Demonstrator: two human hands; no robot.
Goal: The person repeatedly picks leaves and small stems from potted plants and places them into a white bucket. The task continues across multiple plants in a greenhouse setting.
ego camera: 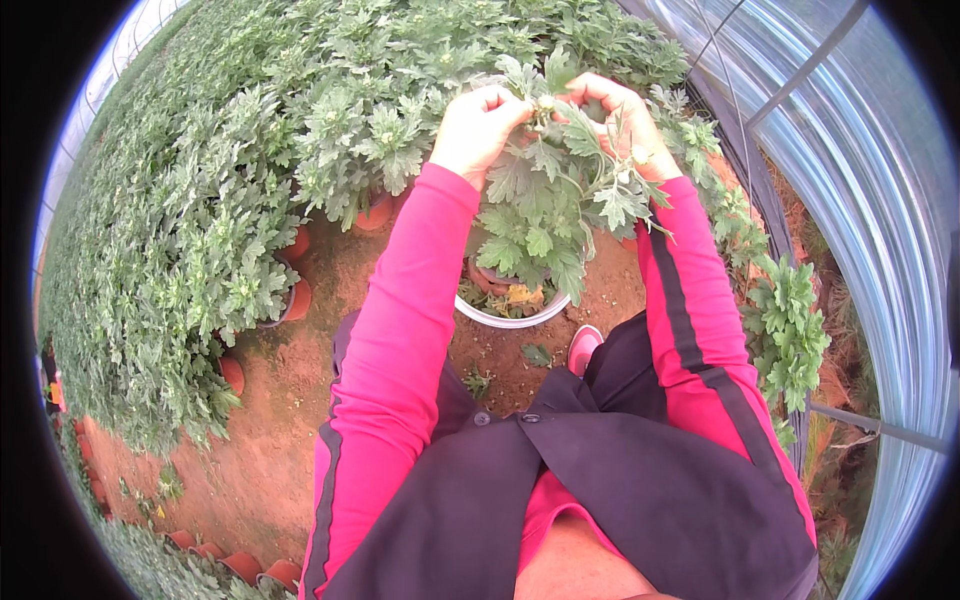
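In front of me stands a leafy potted chrysanthemum [532, 202] with pale round buds at its shoot tips. My left hand [480, 127] pinches a cluster of buds [543, 109] at the top of a shoot between thumb and forefinger. Just to the right, my right hand [630, 124] is curled among the same top leaves, its fingertips close to that cluster. Leaves partly hide those fingers, so their grip is unclear. Below the foliage is a white-rimmed bucket [512, 323], holding plucked leaves and a yellowed leaf [525, 294] beside an orange pot.
Dense chrysanthemums [225, 165] in orange pots [298, 300] fill the left and far side. Reddish soil [277, 405] with fallen leaves lies underfoot, by my pink shoe [584, 346]. Clear plastic sheeting [892, 247] and metal poles [810, 64] border the right.
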